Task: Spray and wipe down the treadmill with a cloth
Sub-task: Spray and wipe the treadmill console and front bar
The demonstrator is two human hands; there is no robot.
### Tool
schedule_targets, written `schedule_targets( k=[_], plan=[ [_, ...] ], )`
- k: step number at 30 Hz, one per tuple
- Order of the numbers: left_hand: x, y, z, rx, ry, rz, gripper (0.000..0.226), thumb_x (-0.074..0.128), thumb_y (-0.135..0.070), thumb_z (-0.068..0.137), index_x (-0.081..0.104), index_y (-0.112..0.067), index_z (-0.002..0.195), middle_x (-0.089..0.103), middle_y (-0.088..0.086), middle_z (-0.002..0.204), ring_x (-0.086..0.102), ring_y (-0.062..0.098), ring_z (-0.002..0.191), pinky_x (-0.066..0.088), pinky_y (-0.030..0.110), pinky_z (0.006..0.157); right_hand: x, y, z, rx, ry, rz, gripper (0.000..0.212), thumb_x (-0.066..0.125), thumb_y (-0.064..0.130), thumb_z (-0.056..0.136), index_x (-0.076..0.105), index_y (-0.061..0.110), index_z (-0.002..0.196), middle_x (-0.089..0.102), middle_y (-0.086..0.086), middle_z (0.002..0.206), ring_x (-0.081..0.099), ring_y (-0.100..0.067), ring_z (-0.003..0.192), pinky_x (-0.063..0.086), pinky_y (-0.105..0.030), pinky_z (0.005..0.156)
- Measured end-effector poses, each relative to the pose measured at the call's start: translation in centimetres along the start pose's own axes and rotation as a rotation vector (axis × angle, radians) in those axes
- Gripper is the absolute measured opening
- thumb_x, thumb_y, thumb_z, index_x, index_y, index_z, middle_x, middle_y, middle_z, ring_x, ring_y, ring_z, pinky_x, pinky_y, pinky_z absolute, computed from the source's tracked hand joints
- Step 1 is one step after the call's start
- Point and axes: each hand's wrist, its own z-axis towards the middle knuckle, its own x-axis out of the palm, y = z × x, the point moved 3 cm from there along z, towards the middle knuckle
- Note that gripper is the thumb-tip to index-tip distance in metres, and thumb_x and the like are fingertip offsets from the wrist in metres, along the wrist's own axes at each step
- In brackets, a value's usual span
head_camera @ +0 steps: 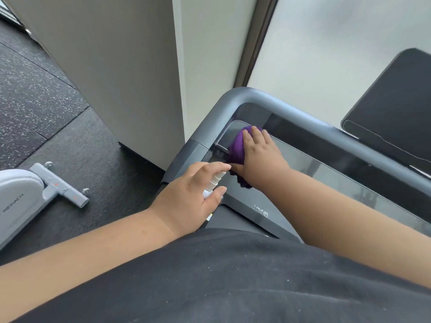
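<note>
The treadmill's grey console frame (pixel 235 99) curves across the middle, with a glossy dark panel (pixel 338 173) inside it. A bunched purple cloth (pixel 236 148) lies on the panel's left end. My right hand (pixel 258 157) presses down on the cloth, fingers spread over its top. My left hand (pixel 191 197) grips a small white spray bottle (pixel 213 183), forefinger on its nozzle, which points toward the cloth. Most of the bottle is hidden in my palm.
A dark tablet-like screen (pixel 394 106) stands at the console's right rear. A white wall column (pixel 130 66) rises just left of the treadmill. A grey and white exercise machine (pixel 25 197) sits on the black speckled rubber floor (pixel 35 96) at left.
</note>
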Motion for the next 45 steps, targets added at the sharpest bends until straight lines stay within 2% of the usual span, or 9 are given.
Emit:
schedule_targets(
  k=[4, 8, 16, 20, 26, 30, 34, 41, 45],
  plan=[
    [-0.3, 0.1, 0.1, -0.011, 0.026, 0.014, 0.043, 0.053, -0.044, 0.092, 0.034, -0.055, 0.129, 0.042, -0.025, 0.122, 0.064, 0.011, 0.087, 0.05, 0.032, 0.083, 1.1, -2.0, -2.4, 0.019, -0.008, -0.032, 0.106, 0.047, 0.078, 0.083, 0.012, 0.01, 0.157, 0.009, -0.013, 0.165, 0.004, -0.033, 0.151, 0.014, -0.046, 0.122],
    [-0.8, 0.3, 0.4, -0.018, 0.018, 0.044, 0.044, 0.046, -0.053, 0.09, 0.032, -0.054, 0.132, 0.044, -0.025, 0.122, 0.062, 0.007, 0.084, 0.051, 0.035, 0.08, 0.6, -0.5, -1.0, 0.077, 0.004, -0.025, 0.104, 0.044, 0.078, 0.084, 0.012, 0.011, 0.157, 0.009, -0.013, 0.165, 0.004, -0.037, 0.15, 0.016, -0.052, 0.12],
    [-0.1, -1.2, 1.3, 0.034, 0.045, 0.105, 0.045, 0.05, -0.051, 0.091, 0.035, -0.053, 0.133, 0.046, -0.022, 0.126, 0.059, 0.003, 0.073, 0.045, 0.024, 0.075, -1.1, 3.0, 2.4, -0.005, 0.02, 0.062, 0.101, 0.04, 0.074, 0.089, 0.003, 0.01, 0.158, 0.0, -0.014, 0.165, -0.002, -0.039, 0.15, 0.013, -0.056, 0.12],
    [0.9, -2.4, 1.9, 0.052, 0.057, 0.129, 0.047, 0.053, -0.045, 0.091, 0.034, -0.053, 0.133, 0.047, -0.021, 0.124, 0.059, 0.004, 0.078, 0.047, 0.029, 0.079, -0.7, 0.7, 0.3, -0.041, -0.036, 0.059, 0.09, 0.041, 0.063, 0.093, 0.008, 0.009, 0.157, 0.006, -0.015, 0.164, 0.005, -0.039, 0.15, 0.017, -0.054, 0.119],
    [3.8, -4.2, 2.8, 0.027, 0.035, 0.119, 0.045, 0.052, -0.045, 0.09, 0.035, -0.056, 0.13, 0.044, -0.031, 0.114, 0.054, 0.003, 0.091, 0.039, 0.014, 0.074, 0.4, -4.4, -3.2, 0.0, -0.053, 0.086, 0.087, 0.043, 0.063, 0.091, 0.018, 0.012, 0.156, 0.015, -0.012, 0.163, 0.012, -0.037, 0.149, 0.021, -0.052, 0.118],
    [6.8, -6.0, 3.0, 0.015, 0.101, 0.081, 0.045, 0.053, -0.043, 0.09, 0.035, -0.057, 0.129, 0.042, -0.039, 0.117, 0.056, 0.003, 0.085, 0.031, -0.003, 0.077, 1.5, -9.3, -6.3, 0.075, -0.042, 0.127, 0.086, 0.044, 0.064, 0.089, 0.02, 0.014, 0.155, 0.016, -0.011, 0.164, 0.012, -0.034, 0.149, 0.02, -0.049, 0.119],
    [9.3, -8.6, 3.9, 0.045, 0.148, 0.043, 0.043, 0.054, -0.04, 0.092, 0.038, -0.054, 0.129, 0.045, -0.03, 0.119, 0.059, 0.008, 0.074, 0.032, -0.002, 0.075, 2.6, -14.1, -10.2, 0.16, -0.048, 0.152, 0.085, 0.041, 0.063, 0.089, 0.02, 0.015, 0.156, 0.014, -0.01, 0.164, 0.009, -0.033, 0.15, 0.018, -0.047, 0.12],
    [13.2, -12.1, 4.8, 0.095, 0.154, 0.054, 0.043, 0.056, -0.038, 0.092, 0.04, -0.048, 0.131, 0.051, -0.019, 0.118, 0.046, -0.016, 0.101, 0.028, -0.004, 0.083, 3.4, -17.2, -12.8, 0.199, -0.066, 0.171, 0.089, 0.034, 0.071, 0.086, 0.022, 0.015, 0.155, 0.017, -0.013, 0.163, 0.01, -0.037, 0.149, 0.019, -0.052, 0.119],
    [15.6, -13.8, 4.5, 0.116, 0.165, 0.098, 0.041, 0.055, -0.039, 0.093, 0.041, -0.049, 0.13, 0.053, -0.015, 0.12, 0.042, -0.023, 0.1, 0.027, -0.004, 0.085, 3.0, -16.6, -11.8, 0.148, -0.05, 0.19, 0.095, 0.006, 0.069, 0.077, 0.014, 0.019, 0.157, 0.012, -0.015, 0.163, 0.005, -0.04, 0.149, 0.015, -0.057, 0.118]
  ],
)
